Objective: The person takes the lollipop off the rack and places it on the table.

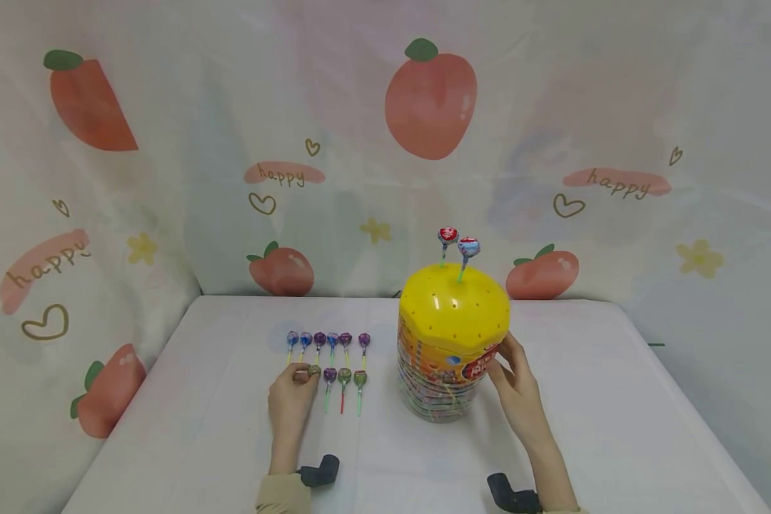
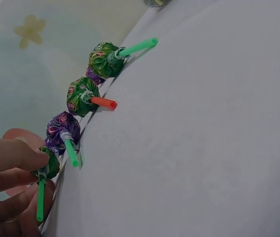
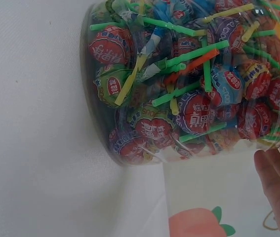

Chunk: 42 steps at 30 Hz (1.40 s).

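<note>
My left hand (image 1: pixel 291 401) pinches a green-wrapped lollipop (image 2: pixel 52 166) by its head, at the left end of the front row; its green stick points toward me. Beside it lie a purple lollipop (image 2: pixel 63 129), a green one with a red stick (image 2: pixel 83 94) and a green one with a green stick (image 2: pixel 104 60). To the right stands a clear candy jar (image 1: pixel 433 400) full of lollipops, topped by a yellow lid (image 1: pixel 452 314) with small holes. A red lollipop (image 1: pixel 447 234) and a blue one (image 1: pixel 469 247) stick up from it. My right hand (image 1: pixel 520 403) rests against the jar's right side.
A back row of several blue and purple lollipops (image 1: pixel 320 338) lies beyond the front row. Everything stands on a white-covered table (image 1: pixel 186 414). A fruit-printed cloth (image 1: pixel 353 86) hangs behind and at both sides. Black wrist mounts (image 1: pixel 320 471) sit near both wrists.
</note>
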Tool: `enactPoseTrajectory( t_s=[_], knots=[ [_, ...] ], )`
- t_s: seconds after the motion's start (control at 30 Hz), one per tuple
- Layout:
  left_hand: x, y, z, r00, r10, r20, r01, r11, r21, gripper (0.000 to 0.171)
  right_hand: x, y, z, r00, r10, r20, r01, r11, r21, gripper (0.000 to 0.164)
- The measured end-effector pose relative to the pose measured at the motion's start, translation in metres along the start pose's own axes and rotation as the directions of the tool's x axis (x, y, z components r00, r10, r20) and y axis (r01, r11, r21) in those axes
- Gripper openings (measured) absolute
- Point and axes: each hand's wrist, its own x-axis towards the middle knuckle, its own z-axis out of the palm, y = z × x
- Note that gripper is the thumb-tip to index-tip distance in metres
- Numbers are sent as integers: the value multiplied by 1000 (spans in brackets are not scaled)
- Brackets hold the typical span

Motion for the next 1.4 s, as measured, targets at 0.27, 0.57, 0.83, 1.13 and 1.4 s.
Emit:
enactPoseTrajectory(
  t_s=[0.27, 0.57, 0.83, 1.13, 1.4],
  knots=[
    [-1, 2, 1, 1000, -9, -5, 9, 1000, 17, 22, 0, 0, 0, 1000, -17, -2, 17, 1000, 7, 58],
    [-4, 5, -4, 1000, -31, 4, 31, 1000, -4, 29, 0, 1, 0, 1000, 0, 0, 0, 1000, -8, 58],
    [-5, 13, -13, 1000, -5, 15, 6, 998, -56, 28, 1, 3, 1, 1000, 10, -5, -10, 1000, -17, 58],
    [-13, 49, -21, 996, 90, -8, -91, 989, -115, 27, 0, 1, -1, 1000, 17, -2, -18, 1000, -21, 58],
    [-19, 76, -30, 984, 174, -38, -178, 969, -172, 24, 1, 2, 1, 1000, 0, -6, 0, 1000, 8, 59]
  ],
)
